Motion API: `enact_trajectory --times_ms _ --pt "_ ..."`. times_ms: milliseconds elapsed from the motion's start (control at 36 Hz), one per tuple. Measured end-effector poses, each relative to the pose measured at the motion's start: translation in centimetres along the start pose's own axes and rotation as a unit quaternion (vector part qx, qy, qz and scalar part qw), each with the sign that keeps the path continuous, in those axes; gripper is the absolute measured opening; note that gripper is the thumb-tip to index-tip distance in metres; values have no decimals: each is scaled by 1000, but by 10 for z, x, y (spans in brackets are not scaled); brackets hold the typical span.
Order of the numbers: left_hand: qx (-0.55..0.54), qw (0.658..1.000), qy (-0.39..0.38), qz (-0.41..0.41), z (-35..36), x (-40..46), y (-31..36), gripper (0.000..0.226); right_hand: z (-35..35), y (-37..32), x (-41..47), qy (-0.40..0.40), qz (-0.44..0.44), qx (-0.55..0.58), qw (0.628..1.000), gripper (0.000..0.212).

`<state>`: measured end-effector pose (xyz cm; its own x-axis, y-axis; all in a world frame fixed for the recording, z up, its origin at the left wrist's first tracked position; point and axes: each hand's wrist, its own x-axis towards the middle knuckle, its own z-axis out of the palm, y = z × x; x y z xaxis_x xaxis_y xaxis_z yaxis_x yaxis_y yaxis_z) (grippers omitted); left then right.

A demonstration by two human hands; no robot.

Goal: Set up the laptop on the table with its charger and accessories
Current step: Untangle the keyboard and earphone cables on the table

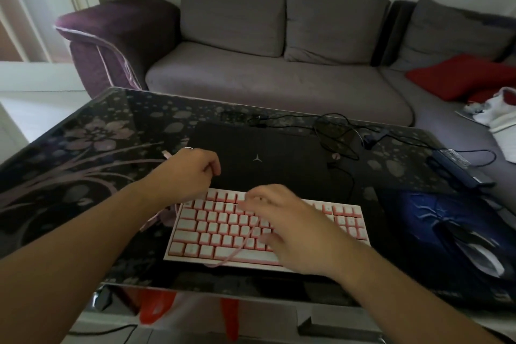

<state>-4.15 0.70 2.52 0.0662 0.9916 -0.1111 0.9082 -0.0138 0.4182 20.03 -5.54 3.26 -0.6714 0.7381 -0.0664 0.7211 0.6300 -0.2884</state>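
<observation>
A closed black laptop [259,159] lies flat in the middle of the dark floral glass table [83,148]. A white and pink keyboard [223,229] sits in front of it. My left hand [187,173] is curled round a pink cable [237,246], whose plug [166,153] sticks out to the left by the laptop's left edge. The cable loops down and runs across the keys. My right hand [290,223] hovers blurred over the keyboard's right half where the cable passes under it; whether it grips the cable is unclear.
A blue mouse pad [435,220] with a mouse [474,248] lies at the right. A dark charger brick [458,167] and tangled black cables [337,134] sit behind and right of the laptop. A grey sofa [279,84] stands behind the table.
</observation>
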Motion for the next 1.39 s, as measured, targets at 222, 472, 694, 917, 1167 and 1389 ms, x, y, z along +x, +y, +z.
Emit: enact_trajectory --times_ms 222,472,694,917,1167,1389 --pt "-14 1000 11 -20 -11 -3 -23 30 21 -46 51 -37 -122 -93 987 27" --pt "-115 993 -14 2 -13 -7 -20 26 27 -63 63 -60 -70 30 995 18" --pt "-82 994 -58 41 -23 -15 -18 33 26 -54 63 -81 10 217 973 15" --pt "-29 987 -132 86 -29 -41 -8 38 -16 -20 39 -47 148 87 984 99" --pt "162 952 -216 146 9 -74 20 39 16 -1 11 -150 144 -79 975 161" --pt "145 947 -235 163 -11 -79 18 15 19 9 7 -118 144 -34 982 158"
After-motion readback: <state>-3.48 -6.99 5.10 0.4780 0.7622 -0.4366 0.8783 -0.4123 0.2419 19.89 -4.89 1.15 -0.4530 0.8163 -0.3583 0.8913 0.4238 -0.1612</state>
